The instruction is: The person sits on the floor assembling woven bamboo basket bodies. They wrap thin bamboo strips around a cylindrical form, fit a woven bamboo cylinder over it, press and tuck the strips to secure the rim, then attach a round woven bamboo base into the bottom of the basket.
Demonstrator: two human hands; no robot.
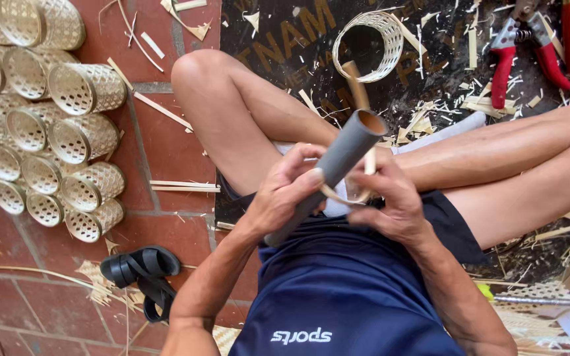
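Two hands meet over the lap of a seated person: the left hand (288, 191) is closed around a grey plastic pipe (328, 175), which slants up and away from the body, and the right hand (390, 204) pinches a thin bamboo strip (359, 89) curled about the pipe near its lower half. To wrap the strip well, I judge the left grip should stay firm and steady so the pipe acts as a fixed form, while the right fingers keep the strip taut and flat against the grey wall, overlapping evenly rather than twisting. The loop of strip under the right palm is mostly hidden, so how far round it goes cannot be told. A woven ring (369, 45) lies on the dark mat (285, 39) beyond the knees; red-handled shears (529, 56) are cut off at the top, and finished woven cylinders (47, 125) run off the left edge.
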